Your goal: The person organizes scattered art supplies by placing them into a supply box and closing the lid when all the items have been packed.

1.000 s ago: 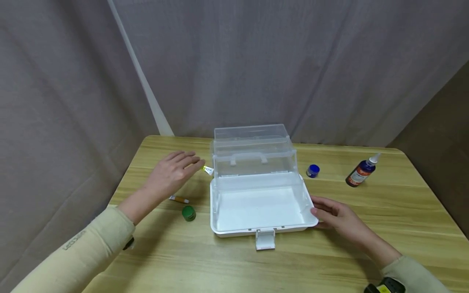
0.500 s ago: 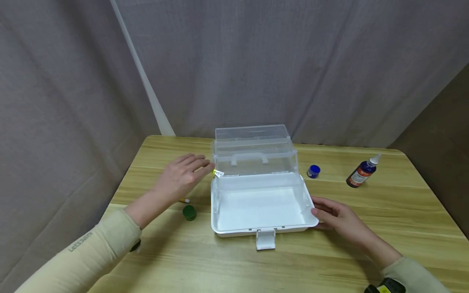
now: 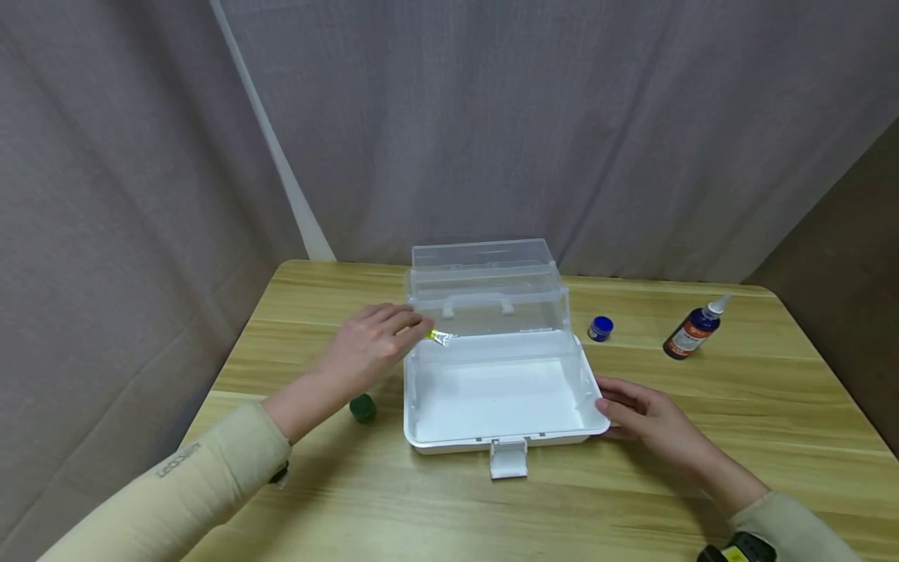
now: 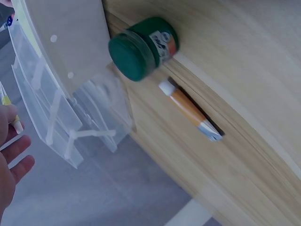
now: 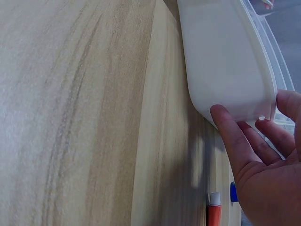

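Note:
My left hand [image 3: 372,347] pinches a small yellow paint tube [image 3: 441,337] between thumb and fingers. The tube's silver end points over the left back part of a white storage box [image 3: 502,398]. Its clear hinged lid [image 3: 492,289] stands raised at the back, and the front latch [image 3: 509,459] hangs down. At the box's right front corner, my right hand [image 3: 649,417] grips the rim, thumb on top and fingers against the outer side wall. The left wrist view shows the yellow tube's white cap [image 4: 18,126] below the fingers.
A green jar [image 3: 362,408] and an orange paint tube [image 4: 190,110] lie left of the box. To the right are a blue jar [image 3: 600,328] and a dark bottle [image 3: 695,328] with a white nozzle. A red tube [image 5: 214,214] shows near the right hand.
My left hand has carried the yellow paint tube rightward, from beside the box to over its back left part. The right hand has stayed on the box corner.

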A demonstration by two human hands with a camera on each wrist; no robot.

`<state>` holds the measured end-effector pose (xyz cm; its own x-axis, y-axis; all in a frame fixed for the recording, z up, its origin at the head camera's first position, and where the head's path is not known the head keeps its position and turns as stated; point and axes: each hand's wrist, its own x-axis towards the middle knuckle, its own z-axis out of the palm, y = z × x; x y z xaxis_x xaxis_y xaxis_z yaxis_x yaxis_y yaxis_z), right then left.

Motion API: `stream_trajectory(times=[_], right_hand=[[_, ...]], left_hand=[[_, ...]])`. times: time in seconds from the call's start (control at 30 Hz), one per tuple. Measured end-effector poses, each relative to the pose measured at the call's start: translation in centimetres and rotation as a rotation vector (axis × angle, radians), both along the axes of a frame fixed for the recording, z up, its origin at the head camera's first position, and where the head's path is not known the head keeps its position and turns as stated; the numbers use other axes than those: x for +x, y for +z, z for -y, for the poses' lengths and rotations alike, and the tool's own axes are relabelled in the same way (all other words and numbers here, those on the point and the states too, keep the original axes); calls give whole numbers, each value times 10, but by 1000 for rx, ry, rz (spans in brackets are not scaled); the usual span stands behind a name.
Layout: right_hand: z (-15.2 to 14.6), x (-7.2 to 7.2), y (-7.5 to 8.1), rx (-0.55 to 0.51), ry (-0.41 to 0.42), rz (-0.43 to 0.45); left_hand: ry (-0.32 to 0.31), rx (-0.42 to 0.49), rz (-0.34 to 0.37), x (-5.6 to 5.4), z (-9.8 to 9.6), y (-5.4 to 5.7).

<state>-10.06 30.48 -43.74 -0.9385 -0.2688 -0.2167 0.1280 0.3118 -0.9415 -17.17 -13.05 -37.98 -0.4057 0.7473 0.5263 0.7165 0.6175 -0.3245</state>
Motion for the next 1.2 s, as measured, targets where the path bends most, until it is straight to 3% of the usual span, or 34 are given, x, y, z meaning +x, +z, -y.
stream_trajectory(times=[0.6,0.83,1.2], right_hand=[[-2,0,-1,-25,22,-28],[-3,-1,-2,-36,32,-42],[-2,-1,-2,-37,18,-20]], left_hand=[[70,50,108,2,-36,2],[134,4,148,2,-45,3],[184,-68,243,0,-54,5]])
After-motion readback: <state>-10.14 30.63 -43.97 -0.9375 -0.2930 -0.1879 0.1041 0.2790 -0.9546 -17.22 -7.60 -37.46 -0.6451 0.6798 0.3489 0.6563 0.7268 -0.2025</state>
